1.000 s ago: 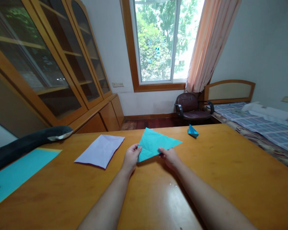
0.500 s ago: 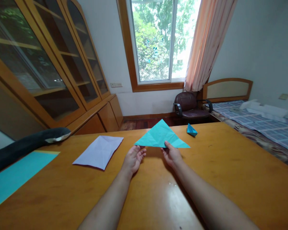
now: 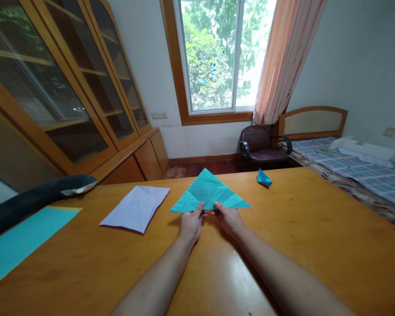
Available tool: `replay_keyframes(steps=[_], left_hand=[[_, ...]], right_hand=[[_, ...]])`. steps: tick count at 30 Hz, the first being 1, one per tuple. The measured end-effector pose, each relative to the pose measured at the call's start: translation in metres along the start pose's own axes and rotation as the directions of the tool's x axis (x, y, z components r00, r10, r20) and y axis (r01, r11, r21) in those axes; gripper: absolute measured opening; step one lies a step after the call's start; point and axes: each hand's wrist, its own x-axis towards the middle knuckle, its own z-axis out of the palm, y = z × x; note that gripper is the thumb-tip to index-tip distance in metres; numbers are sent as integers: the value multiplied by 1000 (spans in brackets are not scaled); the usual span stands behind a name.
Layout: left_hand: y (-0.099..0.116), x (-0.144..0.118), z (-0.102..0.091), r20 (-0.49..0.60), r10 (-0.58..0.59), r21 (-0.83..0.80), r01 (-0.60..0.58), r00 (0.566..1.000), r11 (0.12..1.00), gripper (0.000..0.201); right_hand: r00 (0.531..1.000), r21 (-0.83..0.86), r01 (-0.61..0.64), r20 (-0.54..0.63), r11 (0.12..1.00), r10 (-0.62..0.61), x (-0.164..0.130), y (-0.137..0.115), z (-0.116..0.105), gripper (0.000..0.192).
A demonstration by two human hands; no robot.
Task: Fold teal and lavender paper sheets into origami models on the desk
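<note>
A teal paper folded into a wide triangle lies over the middle of the wooden table, its long edge toward me. My left hand pinches that near edge close to its middle. Right beside it, my right hand pinches the same edge. The two hands almost touch each other. A small folded blue paper piece sits farther back on the right, away from both hands.
A creased pale lilac sheet lies left of the hands. A teal sheet and a dark stuffed toy are at the far left. Beyond the table stand a glass-fronted cabinet, a chair and a bed.
The teal triangle was turned so its long edge faces me and came down toward the table. My left hand let go for a moment, then took the near edge again beside my right hand.
</note>
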Motion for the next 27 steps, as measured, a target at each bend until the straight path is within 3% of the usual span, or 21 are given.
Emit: replay_keyframes(steps=[15,27], left_hand=[[-3,5,-4,-26,17,60,-16,1000,998,40],[1,6,-7,88,-58,9,57,994,998,33]], right_hand=[[996,-127,35,-81,991,-45,2,-2,-4,22],[1000,-53,-17,14,998,18,2,-6,-6,29]])
